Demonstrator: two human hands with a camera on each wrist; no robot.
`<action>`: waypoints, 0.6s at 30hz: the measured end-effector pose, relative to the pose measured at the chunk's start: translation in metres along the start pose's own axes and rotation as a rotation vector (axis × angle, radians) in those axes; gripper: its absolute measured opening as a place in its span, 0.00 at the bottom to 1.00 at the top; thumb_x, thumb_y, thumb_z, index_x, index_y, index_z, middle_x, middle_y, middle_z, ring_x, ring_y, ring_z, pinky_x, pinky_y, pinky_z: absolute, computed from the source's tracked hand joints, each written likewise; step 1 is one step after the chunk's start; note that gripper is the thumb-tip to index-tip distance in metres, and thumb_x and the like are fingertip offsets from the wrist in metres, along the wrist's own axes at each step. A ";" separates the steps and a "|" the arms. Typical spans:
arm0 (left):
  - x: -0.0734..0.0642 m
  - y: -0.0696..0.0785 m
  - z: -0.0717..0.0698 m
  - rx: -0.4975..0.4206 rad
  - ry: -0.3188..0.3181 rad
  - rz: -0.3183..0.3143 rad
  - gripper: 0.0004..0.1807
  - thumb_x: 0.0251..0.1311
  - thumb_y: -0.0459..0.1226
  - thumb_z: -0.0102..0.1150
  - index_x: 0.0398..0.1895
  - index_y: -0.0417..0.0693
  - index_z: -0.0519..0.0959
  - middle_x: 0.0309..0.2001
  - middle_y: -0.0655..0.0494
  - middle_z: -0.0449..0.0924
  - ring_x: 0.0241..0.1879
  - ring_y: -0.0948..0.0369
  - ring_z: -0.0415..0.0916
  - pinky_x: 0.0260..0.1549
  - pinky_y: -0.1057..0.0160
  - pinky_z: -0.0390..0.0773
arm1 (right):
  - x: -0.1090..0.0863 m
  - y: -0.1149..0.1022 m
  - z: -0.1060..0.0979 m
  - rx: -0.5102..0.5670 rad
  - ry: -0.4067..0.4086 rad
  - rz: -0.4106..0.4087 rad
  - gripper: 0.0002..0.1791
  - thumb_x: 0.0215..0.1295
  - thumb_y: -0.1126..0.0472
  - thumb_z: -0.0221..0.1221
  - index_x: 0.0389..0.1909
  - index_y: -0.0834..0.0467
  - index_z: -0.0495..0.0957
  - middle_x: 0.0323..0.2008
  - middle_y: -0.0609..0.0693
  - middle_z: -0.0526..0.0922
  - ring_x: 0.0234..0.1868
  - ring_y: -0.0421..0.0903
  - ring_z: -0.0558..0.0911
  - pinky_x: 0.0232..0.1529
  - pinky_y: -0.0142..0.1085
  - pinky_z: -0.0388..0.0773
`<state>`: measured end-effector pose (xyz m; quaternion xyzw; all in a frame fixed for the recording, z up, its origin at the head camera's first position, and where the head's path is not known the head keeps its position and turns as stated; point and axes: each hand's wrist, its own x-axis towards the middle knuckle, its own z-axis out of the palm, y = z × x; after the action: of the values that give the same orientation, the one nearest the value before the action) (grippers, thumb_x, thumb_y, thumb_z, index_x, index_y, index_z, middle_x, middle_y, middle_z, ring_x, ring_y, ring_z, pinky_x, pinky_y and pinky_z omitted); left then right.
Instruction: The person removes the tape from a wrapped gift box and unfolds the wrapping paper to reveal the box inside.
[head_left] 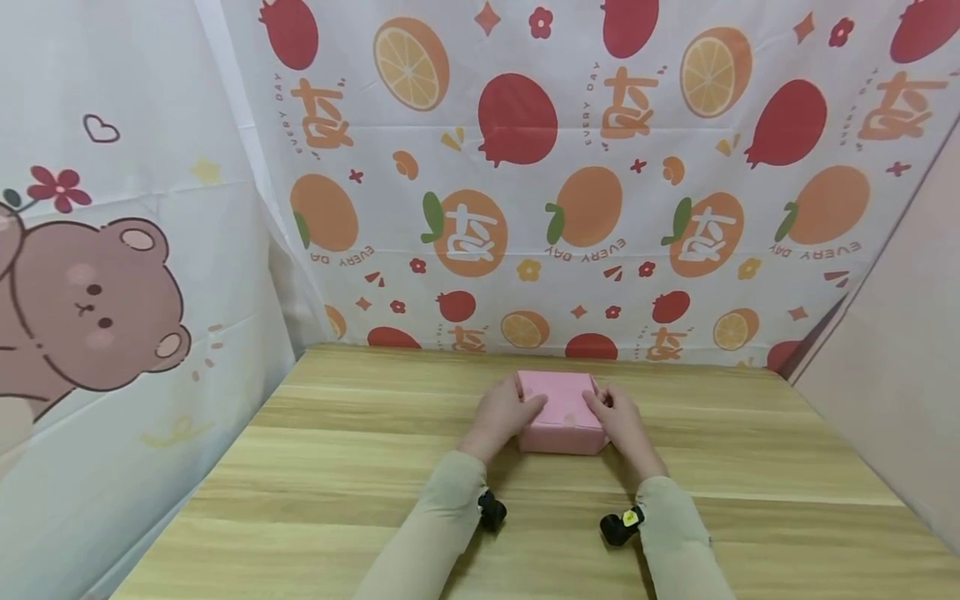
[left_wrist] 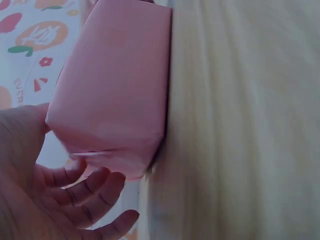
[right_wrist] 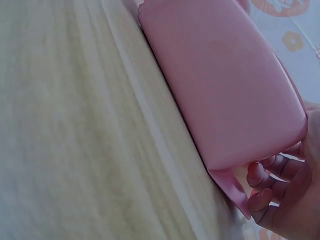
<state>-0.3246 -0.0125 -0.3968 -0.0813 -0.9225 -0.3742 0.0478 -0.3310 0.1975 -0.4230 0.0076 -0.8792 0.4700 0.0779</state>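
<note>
A pink paper-wrapped box (head_left: pixel 561 437) sits on the wooden table with both hands at its ends. My left hand (head_left: pixel 498 417) holds the left end, thumb on the top and curled fingers along the side. Its fingertips touch the folded paper at that end in the left wrist view, where the box (left_wrist: pixel 115 75) fills the upper middle. At the other end my right hand (head_left: pixel 624 423) has its thumb on the top edge. The right wrist view shows a loose paper flap (right_wrist: pixel 231 192) sticking out at the lower end, with the bent fingers (right_wrist: pixel 280 185) beside it.
The wooden table (head_left: pixel 337 467) stretches out on both sides of the box. Behind it hangs a fruit-print cloth (head_left: pixel 525 208), and a bear-print cloth (head_left: pixel 150 450) hangs at the left. A pale wall (head_left: pixel 892 375) borders the right side.
</note>
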 end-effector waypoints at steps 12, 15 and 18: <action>0.008 0.005 0.002 -0.103 0.028 -0.097 0.32 0.49 0.56 0.58 0.48 0.43 0.67 0.45 0.47 0.74 0.45 0.54 0.73 0.45 0.55 0.73 | 0.002 -0.003 0.000 -0.038 0.016 0.004 0.19 0.62 0.45 0.52 0.27 0.57 0.64 0.25 0.49 0.67 0.30 0.44 0.68 0.30 0.33 0.64; 0.012 0.000 0.005 -0.153 0.039 -0.086 0.36 0.46 0.56 0.61 0.52 0.42 0.65 0.49 0.46 0.71 0.48 0.54 0.70 0.49 0.55 0.71 | 0.003 -0.003 -0.002 -0.074 0.024 0.011 0.19 0.61 0.44 0.52 0.26 0.57 0.65 0.24 0.50 0.68 0.30 0.45 0.69 0.30 0.33 0.64; 0.015 -0.004 0.008 -0.167 0.047 -0.081 0.38 0.44 0.56 0.62 0.53 0.42 0.64 0.51 0.45 0.70 0.51 0.53 0.69 0.51 0.55 0.70 | 0.003 -0.003 -0.003 -0.102 0.025 0.019 0.19 0.61 0.43 0.51 0.25 0.56 0.66 0.25 0.50 0.68 0.30 0.45 0.69 0.29 0.33 0.64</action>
<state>-0.3403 -0.0080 -0.4035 -0.0388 -0.8892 -0.4533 0.0475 -0.3329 0.1991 -0.4185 -0.0104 -0.9009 0.4255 0.0845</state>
